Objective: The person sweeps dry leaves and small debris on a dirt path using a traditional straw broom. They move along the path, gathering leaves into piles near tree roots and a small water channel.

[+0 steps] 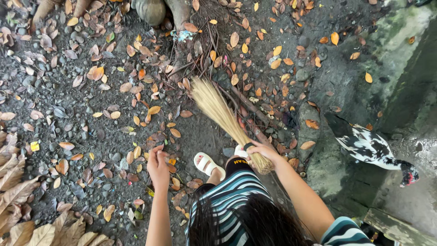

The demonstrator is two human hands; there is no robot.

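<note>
Right hand clamped around the bound neck of a straw broom, bristles fanned over gravel toward the tree roots. Left hand empty, fingers loosely curled above dry leaves. Black-and-white duck stands well apart on concrete.

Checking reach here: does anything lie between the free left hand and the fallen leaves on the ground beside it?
Nothing visible does. The left hand hangs directly over dry orange-brown leaves on dark gravel; the straw hand broom is off in the right hand.
</note>
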